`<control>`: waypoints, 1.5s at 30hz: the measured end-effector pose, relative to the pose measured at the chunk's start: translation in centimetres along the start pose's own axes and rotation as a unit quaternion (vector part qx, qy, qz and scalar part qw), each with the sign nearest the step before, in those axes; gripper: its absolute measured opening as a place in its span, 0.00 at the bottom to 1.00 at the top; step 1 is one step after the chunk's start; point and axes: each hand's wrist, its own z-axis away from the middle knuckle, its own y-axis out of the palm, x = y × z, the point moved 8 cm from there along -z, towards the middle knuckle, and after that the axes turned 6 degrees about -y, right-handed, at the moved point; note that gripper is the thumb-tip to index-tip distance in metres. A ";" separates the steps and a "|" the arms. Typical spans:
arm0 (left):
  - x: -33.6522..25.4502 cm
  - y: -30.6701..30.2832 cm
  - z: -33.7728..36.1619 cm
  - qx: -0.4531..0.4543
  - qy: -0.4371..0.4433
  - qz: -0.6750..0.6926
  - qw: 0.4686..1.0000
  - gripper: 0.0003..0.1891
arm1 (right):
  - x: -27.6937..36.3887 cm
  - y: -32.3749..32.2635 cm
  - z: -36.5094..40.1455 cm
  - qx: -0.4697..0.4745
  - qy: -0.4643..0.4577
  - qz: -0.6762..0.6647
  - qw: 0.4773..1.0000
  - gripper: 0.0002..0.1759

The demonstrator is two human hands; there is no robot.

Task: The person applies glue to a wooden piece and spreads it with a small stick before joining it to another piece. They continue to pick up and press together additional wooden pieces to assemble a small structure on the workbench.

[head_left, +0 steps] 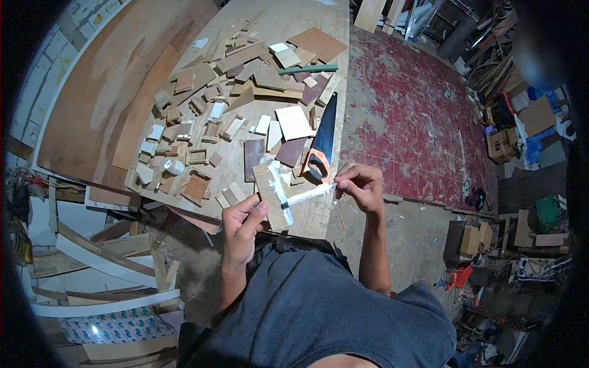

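Observation:
A brown board (pixel 267 195) with a white strip along it is pinched between the thumb and fingers of my left hand (pixel 243 222). From that strip a white, uneven length (pixel 310 193) reaches right to my right hand (pixel 360 186), whose fingertips are closed on its far end. Whether this length is tape or something else is hard to make out. Just beyond my hands, a handsaw (pixel 321 144) with an orange and black handle lies on the wooden table (pixel 316 219).
Many wood offcuts (pixel 267 76) and small wooden box shapes (pixel 195 186) cover the table, with a white round container (pixel 173 167) at the left. Boards (pixel 101 264) are piled low on the left. Red worn floor (pixel 405 122) lies right; boxes (pixel 502 144) stand beyond it.

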 end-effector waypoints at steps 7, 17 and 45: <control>-0.2 -3.2 -0.3 -0.008 0.009 -0.011 1.000 0.11 | -1.0 2.4 -1.2 0.020 0.016 0.058 0.998 0.03; 0.8 -13.1 -0.3 -0.030 -0.053 0.075 0.995 0.12 | -6.8 10.8 -4.7 0.057 0.095 0.056 0.992 0.04; 5.7 -43.0 10.5 -0.386 -0.047 0.265 0.882 0.14 | -44.6 46.7 -26.2 0.349 -0.042 0.493 0.796 0.08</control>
